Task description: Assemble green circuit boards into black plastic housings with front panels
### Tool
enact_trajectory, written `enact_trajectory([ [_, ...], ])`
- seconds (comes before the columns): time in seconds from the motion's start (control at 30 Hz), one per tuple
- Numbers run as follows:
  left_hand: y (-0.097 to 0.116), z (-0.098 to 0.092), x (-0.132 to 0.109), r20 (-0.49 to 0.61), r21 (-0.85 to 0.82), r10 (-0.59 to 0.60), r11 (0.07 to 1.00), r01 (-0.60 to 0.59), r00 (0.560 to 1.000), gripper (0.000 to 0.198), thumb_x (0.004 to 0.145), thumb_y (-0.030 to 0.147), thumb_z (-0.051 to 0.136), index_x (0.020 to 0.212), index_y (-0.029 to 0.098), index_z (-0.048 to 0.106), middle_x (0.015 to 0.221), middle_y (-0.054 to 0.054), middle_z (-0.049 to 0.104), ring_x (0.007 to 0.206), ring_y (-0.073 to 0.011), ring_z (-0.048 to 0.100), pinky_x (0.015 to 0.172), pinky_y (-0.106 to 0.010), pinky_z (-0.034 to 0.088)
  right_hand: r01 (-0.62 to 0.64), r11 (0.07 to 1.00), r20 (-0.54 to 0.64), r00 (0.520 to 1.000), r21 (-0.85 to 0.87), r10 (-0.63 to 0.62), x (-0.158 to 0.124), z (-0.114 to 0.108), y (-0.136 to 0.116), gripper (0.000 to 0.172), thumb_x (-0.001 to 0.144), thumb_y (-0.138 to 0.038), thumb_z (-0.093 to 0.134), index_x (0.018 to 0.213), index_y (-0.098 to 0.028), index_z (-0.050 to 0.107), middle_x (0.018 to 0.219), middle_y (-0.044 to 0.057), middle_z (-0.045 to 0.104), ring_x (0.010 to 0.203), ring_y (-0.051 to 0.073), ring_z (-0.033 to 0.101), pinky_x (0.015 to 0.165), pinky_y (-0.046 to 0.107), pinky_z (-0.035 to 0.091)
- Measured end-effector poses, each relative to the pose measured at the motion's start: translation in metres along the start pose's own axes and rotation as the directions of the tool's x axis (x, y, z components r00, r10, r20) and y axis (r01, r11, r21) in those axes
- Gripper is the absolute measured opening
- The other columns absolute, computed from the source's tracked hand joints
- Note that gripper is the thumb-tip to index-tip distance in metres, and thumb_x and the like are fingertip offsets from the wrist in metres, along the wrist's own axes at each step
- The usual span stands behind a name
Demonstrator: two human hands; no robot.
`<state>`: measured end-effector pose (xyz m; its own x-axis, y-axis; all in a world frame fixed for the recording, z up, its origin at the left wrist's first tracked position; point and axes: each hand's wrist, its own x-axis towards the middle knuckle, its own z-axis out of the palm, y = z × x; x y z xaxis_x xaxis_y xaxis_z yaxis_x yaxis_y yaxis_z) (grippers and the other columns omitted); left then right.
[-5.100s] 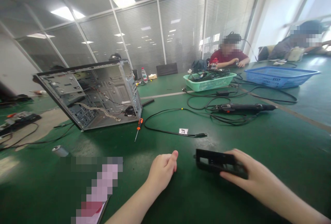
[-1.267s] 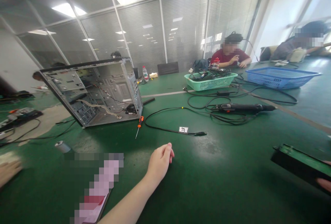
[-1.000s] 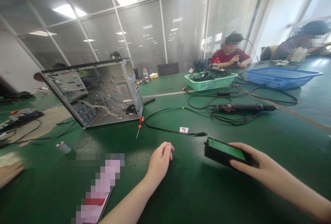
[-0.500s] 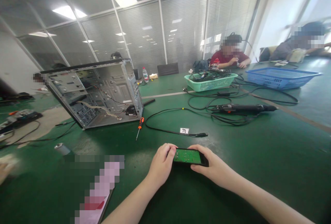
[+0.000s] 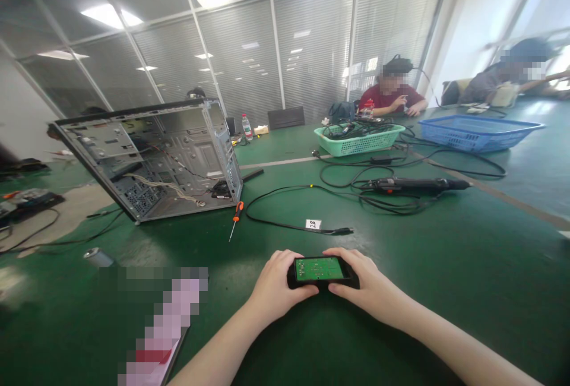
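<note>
A small black drive with a green circuit board on its upper face lies on the green table in front of me. My left hand grips its left end, thumb on the near edge. My right hand grips its right end, fingers curled over the far side. Both hands hold it together, low over the table. An orange-handled screwdriver lies beyond my left hand, beside an open, tilted computer case.
A black cable with a white tag runs across the table past the drive. An electric screwdriver lies among cables at right. A green basket and a blue basket stand further back. Other people sit at the far side. A small metal cylinder lies at left.
My right hand brought the drive in from the far right to the middle. My left hand, earlier resting closed on the table, has taken hold of its left end.
</note>
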<state>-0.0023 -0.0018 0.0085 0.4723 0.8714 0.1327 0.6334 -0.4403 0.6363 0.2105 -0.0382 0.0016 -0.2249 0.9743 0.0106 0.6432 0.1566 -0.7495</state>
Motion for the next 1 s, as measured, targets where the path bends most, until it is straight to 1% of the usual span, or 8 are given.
enact_trajectory([
  [0.23,-0.004,-0.002,0.001,0.025,-0.036,-0.026,0.999,0.027,0.999,0.043,0.064,0.033,0.076,0.103,0.023,0.06,0.098,-0.004,0.06,0.092,-0.0234,0.054,0.079,-0.033,0.043,0.089,0.996,0.089,0.992,0.01,-0.09,-0.002,-0.017,0.008,0.058,0.081,-0.035,0.059,0.134,-0.025,0.038,0.128,0.006,0.04,0.12,0.022,0.036,0.105,0.04,0.03],
  [0.3,-0.005,-0.003,0.002,0.03,-0.045,-0.028,0.999,0.03,0.999,0.042,0.064,0.033,0.076,0.102,0.023,0.061,0.097,-0.004,0.059,0.092,-0.0232,0.054,0.078,-0.032,0.043,0.123,0.988,0.093,0.987,0.089,-0.131,0.001,-0.021,0.009,0.055,0.086,-0.041,0.051,0.136,-0.023,0.037,0.129,0.007,0.041,0.12,0.021,0.038,0.104,0.039,0.032],
  [0.4,-0.004,-0.004,0.002,0.034,-0.047,-0.032,0.998,0.033,0.999,0.042,0.063,0.034,0.077,0.1,0.022,0.062,0.095,-0.004,0.06,0.091,-0.0234,0.054,0.078,-0.032,0.043,0.174,0.972,0.061,0.981,0.156,-0.186,0.008,-0.025,0.009,0.046,0.09,-0.042,0.041,0.131,-0.02,0.045,0.127,0.007,0.044,0.117,0.021,0.041,0.101,0.039,0.035],
  [0.57,-0.003,-0.004,0.003,0.037,-0.05,-0.028,0.998,0.03,0.999,0.042,0.063,0.034,0.078,0.1,0.022,0.063,0.094,-0.004,0.061,0.091,-0.0237,0.054,0.077,-0.031,0.043,0.288,0.954,0.076,0.953,0.087,-0.294,0.022,-0.026,-0.007,0.034,0.092,-0.029,0.038,0.116,-0.02,0.059,0.119,0.006,0.05,0.116,0.02,0.042,0.103,0.037,0.033],
  [0.67,-0.004,-0.004,0.003,0.037,-0.047,-0.02,0.999,0.021,0.999,0.043,0.063,0.036,0.078,0.101,0.022,0.063,0.093,-0.004,0.061,0.092,-0.0242,0.053,0.075,-0.031,0.043,0.388,0.92,0.125,0.911,0.053,-0.392,0.032,-0.026,-0.025,0.031,0.091,-0.019,0.04,0.113,-0.021,0.061,0.115,0.005,0.052,0.112,0.018,0.045,0.1,0.033,0.034],
  [0.77,-0.006,-0.003,0.003,0.035,-0.057,-0.043,0.997,0.045,0.998,0.047,0.062,0.037,0.078,0.103,0.022,0.062,0.094,-0.004,0.06,0.092,-0.0247,0.054,0.076,-0.032,0.043,0.429,0.903,0.188,0.885,0.02,-0.425,0.043,-0.023,-0.041,0.027,0.089,-0.011,0.048,0.109,-0.02,0.063,0.112,0.004,0.053,0.108,0.017,0.046,0.097,0.03,0.036],
  [0.9,-0.008,-0.003,0.002,0.037,-0.124,-0.054,0.99,0.059,0.998,0.05,0.063,0.03,0.077,0.109,0.023,0.058,0.102,-0.005,0.06,0.096,-0.0243,0.055,0.081,-0.033,0.044,0.416,0.909,0.198,0.893,-0.022,-0.404,0.051,-0.015,-0.045,0.015,0.085,-0.008,0.058,0.091,-0.019,0.066,0.102,0.002,0.056,0.098,0.016,0.051,0.089,0.028,0.039],
  [1.0,-0.007,-0.002,0.001,0.017,-0.168,-0.032,0.985,0.034,0.999,0.05,0.065,0.026,0.075,0.11,0.024,0.054,0.107,-0.005,0.06,0.101,-0.0239,0.055,0.086,-0.035,0.043,0.371,0.928,0.163,0.919,-0.047,-0.359,0.052,-0.011,-0.04,0.012,0.084,-0.008,0.06,0.086,-0.019,0.064,0.093,-0.001,0.056,0.085,0.013,0.053,0.077,0.024,0.041],
])
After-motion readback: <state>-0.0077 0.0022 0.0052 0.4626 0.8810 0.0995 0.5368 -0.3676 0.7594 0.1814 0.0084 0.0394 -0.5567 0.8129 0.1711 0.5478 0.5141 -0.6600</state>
